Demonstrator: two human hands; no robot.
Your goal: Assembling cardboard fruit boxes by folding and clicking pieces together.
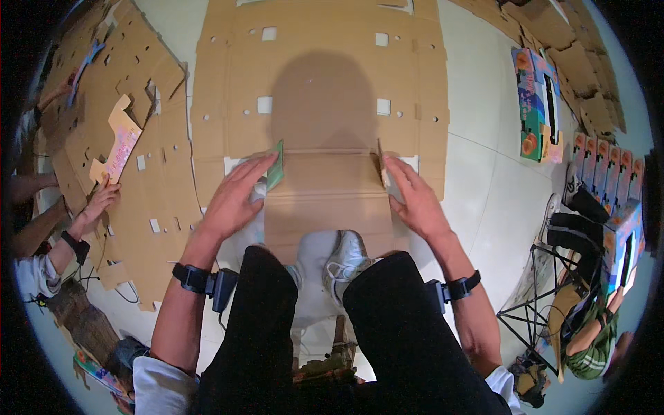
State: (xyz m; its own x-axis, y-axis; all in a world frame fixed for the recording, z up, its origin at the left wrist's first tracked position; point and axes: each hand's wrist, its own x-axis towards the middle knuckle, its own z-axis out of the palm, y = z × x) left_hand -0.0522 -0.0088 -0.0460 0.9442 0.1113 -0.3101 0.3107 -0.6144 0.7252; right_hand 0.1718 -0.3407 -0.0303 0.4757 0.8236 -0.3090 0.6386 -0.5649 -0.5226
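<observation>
A brown cardboard piece (325, 181) with crease lines lies in front of my shoes, between my two hands. Its two side flaps stand up. My left hand (234, 197), fingers stretched out and together, rests along the green-printed left flap (276, 164). On the other side, my right hand (419, 202) has its fingers extended against the outside of the right flap (381, 164), which appears nearly edge-on. Neither hand is wrapped round anything. Beneath and beyond lies a large cardboard sheet (232, 77) with square and round holes; a head-shaped shadow falls over it.
At left, a co-worker's hand (104, 200) holds a pink-printed cardboard piece (123, 146) over more cardboard (155, 221). To the right lie a colourful printed box (532, 104) and a row of similar boxes (602, 166). Another person (591, 339) holds a box beside a black-framed folding stool (536, 304).
</observation>
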